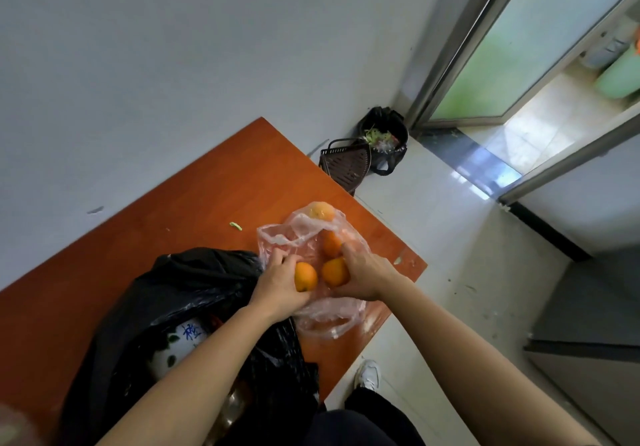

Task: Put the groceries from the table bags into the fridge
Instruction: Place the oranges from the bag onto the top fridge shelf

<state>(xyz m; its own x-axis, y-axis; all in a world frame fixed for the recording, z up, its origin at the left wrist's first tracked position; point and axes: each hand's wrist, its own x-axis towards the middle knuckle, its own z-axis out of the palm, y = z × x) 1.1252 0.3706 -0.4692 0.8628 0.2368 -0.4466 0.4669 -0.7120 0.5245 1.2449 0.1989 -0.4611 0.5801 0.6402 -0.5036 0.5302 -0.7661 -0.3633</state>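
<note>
From the head view, an orange-brown wooden tabletop (207, 196) stood against a white wall (173, 64), carrying a crumpled black bag (194, 282) and, near its right edge, a clear plastic bag (304, 234) of oranges. The left hand (277, 282) gripped one orange (305, 276) and the right hand (363, 272) curled round a second orange (335, 272) just beside it, over the clear bag. Beyond the tabletop, a black-lined bin (384, 137) and a dark basket (346, 165) sat on the pale tiled floor (433, 237) by a glass sliding door (519, 47).

table (207, 203) — sack (194, 282) left, fruit bag (311, 234) right | oranges (331, 244) in fruit bag | bin (384, 133) on floor (433, 220) behind table
</note>
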